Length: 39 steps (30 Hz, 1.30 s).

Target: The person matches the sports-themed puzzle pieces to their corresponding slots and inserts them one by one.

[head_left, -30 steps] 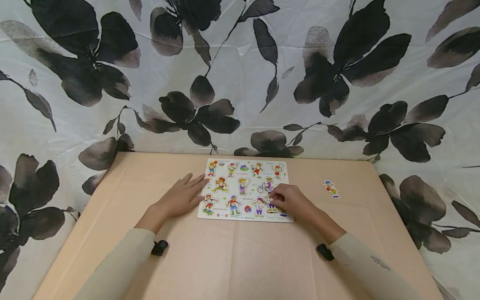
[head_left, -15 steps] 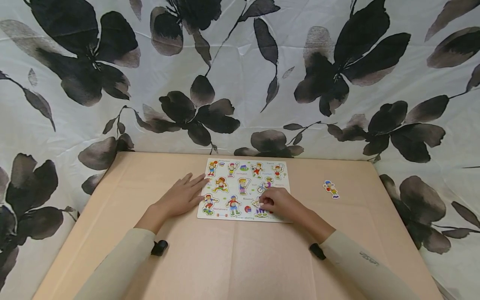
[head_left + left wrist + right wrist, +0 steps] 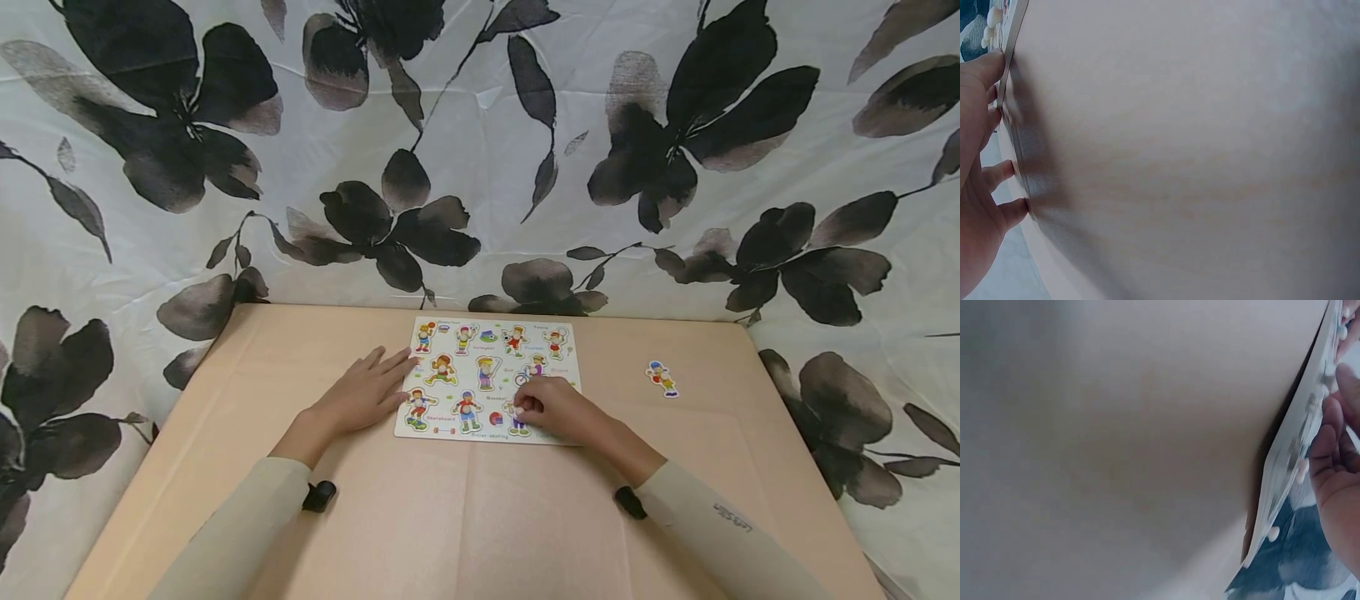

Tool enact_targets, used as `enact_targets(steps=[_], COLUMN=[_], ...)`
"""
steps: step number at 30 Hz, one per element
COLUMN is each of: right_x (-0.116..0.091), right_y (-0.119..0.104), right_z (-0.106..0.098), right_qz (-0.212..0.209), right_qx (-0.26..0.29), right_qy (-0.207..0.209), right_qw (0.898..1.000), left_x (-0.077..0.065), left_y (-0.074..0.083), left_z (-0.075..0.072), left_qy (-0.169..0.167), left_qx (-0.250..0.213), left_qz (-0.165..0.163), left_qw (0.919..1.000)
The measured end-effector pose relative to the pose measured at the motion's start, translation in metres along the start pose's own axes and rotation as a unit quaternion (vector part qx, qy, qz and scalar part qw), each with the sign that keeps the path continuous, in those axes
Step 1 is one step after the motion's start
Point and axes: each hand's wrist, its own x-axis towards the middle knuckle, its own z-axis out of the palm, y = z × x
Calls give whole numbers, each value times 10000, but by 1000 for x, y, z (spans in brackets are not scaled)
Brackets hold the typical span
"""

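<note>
A white peg puzzle board (image 3: 444, 404) with colourful figure pieces lies at the table's far side. My left hand (image 3: 363, 389) rests at its left edge, fingers extended; in the left wrist view, the fingertips of that hand (image 3: 982, 156) meet the board's edge (image 3: 1015, 28). Over the lower right of the board, my right hand (image 3: 562, 408) pinches a figure puzzle piece (image 3: 517, 427), mostly covered by the fingers. The right wrist view catches the curled right hand (image 3: 1341, 487) beside the board's edge (image 3: 1272, 487), among small pale knobs (image 3: 1273, 534).
One loose figure piece (image 3: 662, 379) lies on the tan table (image 3: 465, 517), right of the board. Behind the table hangs a white cloth (image 3: 495, 142) with dark flowers. Black wrist cameras sit at the left cuff (image 3: 319, 497) and right cuff (image 3: 630, 502).
My right hand has shifted left and slightly down over the board's lower right, settling over the purple-clad figure. My left hand and the loose piece have stayed put.
</note>
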Motion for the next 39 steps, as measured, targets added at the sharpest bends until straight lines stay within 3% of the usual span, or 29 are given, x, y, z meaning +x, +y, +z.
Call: enact_targets(steps=[9,25,34,39], right_x=[-23,-73,-100,-111], right_y=[26,97,133,144], right_z=[-25,-59,-83,-90], right_qz=[312,1010,1359,1612], right_qx=[251,-260,-486,-558], right_qy=[558,1813,2098,1947], right_qw=[9976,9779,9670,9659], left_x=[1,0,1,0], left_y=[3,3,3,3], left_z=[-2,-3,-4,-4], left_qy=[50,21,-7,2], left_qx=[-32,-38,-11,-23], left_qz=[9,6,2,10], left_qw=[10000,10000,10000,10000])
